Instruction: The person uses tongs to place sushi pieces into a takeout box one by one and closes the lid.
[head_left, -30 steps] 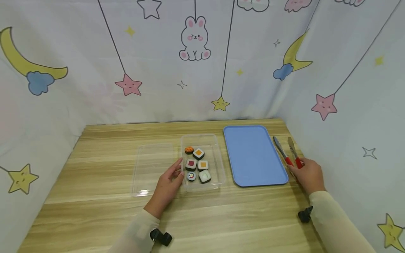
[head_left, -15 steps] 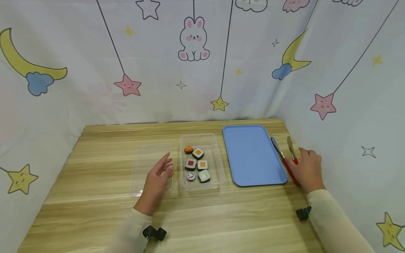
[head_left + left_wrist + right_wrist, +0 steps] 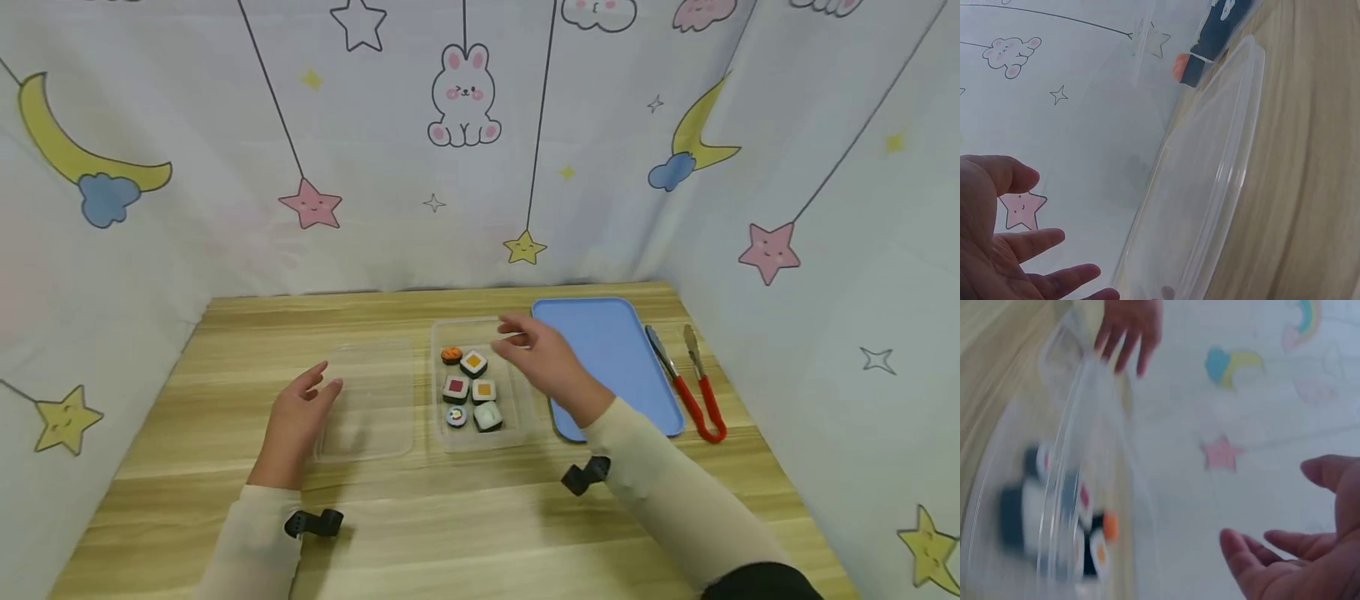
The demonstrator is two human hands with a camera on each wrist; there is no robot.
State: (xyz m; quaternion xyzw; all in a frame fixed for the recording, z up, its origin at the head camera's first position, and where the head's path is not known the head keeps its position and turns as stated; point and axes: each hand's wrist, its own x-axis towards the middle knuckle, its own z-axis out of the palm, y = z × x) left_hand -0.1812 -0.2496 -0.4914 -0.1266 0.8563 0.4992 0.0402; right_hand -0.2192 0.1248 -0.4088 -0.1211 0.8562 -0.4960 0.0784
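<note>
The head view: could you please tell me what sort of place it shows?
Probably an indoor corner set up for play or filming: cartoon-printed cloth hangs behind and beside a wood-grain table, which bears toy-looking sushi pieces in a clear container.

"What does the right hand (image 3: pixel 546 362) hide?"
"Some of the left side of the blue tray (image 3: pixel 615 358) and a corner of the clear box (image 3: pixel 517 392)."
"Can you see the whole left hand (image 3: pixel 988 250)?"
"Not in the left wrist view. It gets cut off there."
"And the sushi (image 3: pixel 1013 519)?"
"Fuzzy in the right wrist view. From the head, the little round roll (image 3: pixel 456 416) has bits too tiny to tell."
</note>
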